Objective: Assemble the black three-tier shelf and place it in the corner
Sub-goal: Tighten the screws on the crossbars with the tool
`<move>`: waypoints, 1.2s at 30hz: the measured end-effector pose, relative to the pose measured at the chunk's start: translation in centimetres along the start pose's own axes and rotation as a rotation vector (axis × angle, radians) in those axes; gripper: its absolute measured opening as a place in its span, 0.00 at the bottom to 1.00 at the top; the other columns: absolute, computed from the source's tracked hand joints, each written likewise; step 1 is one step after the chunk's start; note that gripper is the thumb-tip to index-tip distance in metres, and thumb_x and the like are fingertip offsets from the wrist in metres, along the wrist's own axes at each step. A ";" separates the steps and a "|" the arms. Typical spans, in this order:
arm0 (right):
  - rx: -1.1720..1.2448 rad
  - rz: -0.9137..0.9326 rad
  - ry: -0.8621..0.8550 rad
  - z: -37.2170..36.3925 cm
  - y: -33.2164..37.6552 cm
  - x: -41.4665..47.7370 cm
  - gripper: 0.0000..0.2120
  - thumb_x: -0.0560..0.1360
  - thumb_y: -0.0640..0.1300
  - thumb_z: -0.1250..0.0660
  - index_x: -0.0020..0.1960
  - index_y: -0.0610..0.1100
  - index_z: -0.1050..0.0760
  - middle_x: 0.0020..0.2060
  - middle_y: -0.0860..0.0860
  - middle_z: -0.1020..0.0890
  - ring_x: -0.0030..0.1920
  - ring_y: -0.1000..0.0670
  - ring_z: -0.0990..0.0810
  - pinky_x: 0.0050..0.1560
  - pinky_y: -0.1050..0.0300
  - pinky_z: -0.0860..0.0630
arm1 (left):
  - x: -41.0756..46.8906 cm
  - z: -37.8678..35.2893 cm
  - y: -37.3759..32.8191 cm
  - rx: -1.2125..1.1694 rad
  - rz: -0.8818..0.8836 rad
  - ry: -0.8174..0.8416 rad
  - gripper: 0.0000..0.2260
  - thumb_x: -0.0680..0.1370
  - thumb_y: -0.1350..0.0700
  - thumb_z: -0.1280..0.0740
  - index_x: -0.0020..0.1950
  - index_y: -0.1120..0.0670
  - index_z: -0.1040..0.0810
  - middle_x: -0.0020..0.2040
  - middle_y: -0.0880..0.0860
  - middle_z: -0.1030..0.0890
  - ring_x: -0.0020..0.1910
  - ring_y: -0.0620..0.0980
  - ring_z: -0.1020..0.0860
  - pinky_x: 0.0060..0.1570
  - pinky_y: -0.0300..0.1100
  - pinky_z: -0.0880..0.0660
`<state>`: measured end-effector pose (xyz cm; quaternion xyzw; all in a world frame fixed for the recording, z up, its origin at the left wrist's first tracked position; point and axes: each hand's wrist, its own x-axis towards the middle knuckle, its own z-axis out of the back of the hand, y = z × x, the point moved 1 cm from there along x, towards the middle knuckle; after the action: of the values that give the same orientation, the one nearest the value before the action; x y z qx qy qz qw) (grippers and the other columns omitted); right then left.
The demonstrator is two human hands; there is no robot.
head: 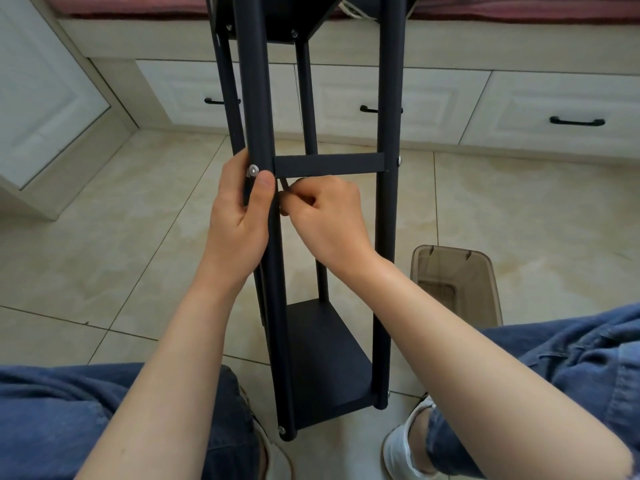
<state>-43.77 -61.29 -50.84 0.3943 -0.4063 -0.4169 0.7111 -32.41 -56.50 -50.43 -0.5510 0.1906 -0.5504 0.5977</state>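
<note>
The shelf (325, 358) runs up mid-frame between my knees. My left hand (239, 216) wraps its post (256, 98) beside a screw (254, 170). My right hand (325, 216) pinches a thin dark tool (284, 184) under the crossbar (329, 164). The tubes look stiff and the frame light but gangly, so I'd lift by the posts.

No readable text, label, brand, number or sign is to be found on anything shown in this view.

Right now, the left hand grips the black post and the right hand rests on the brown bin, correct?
No: head view shows the right hand pinching a thin tool beside the black post, clear of the brown bin. The rest is right.
</note>
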 end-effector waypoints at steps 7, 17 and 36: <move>0.018 -0.003 -0.032 0.0 -0.4 -0.1 0.09 0.80 0.40 0.34 0.49 0.41 0.14 0.30 0.56 0.19 0.35 0.53 0.20 0.42 0.65 0.23 | 0.2 0.2 0.0 0.005 0.043 0.019 0.19 0.85 0.50 0.43 0.73 0.57 0.31 0.58 0.54 0.23 0.57 0.48 0.24 0.59 0.41 0.27; 0.092 0.027 -0.046 -1.5 -0.8 0.1 0.09 0.80 0.40 0.34 0.48 0.40 0.15 0.33 0.57 0.19 0.35 0.61 0.20 0.39 0.75 0.28 | 0.2 0.4 0.3 0.006 0.022 -0.004 0.18 0.86 0.54 0.44 0.73 0.60 0.31 0.60 0.54 0.22 0.57 0.41 0.23 0.54 0.34 0.26; 0.181 0.038 -0.113 -3.7 -1.8 0.8 0.09 0.80 0.42 0.34 0.49 0.41 0.15 0.37 0.53 0.15 0.37 0.55 0.18 0.43 0.61 0.21 | 0.0 0.6 0.2 0.033 -0.051 -0.093 0.14 0.86 0.56 0.41 0.70 0.56 0.28 0.59 0.52 0.21 0.56 0.36 0.23 0.53 0.29 0.27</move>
<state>-40.67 -61.86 -53.62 0.4251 -0.4891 -0.3866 0.6562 -31.79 -56.28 -50.41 -0.5709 0.1393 -0.5421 0.6007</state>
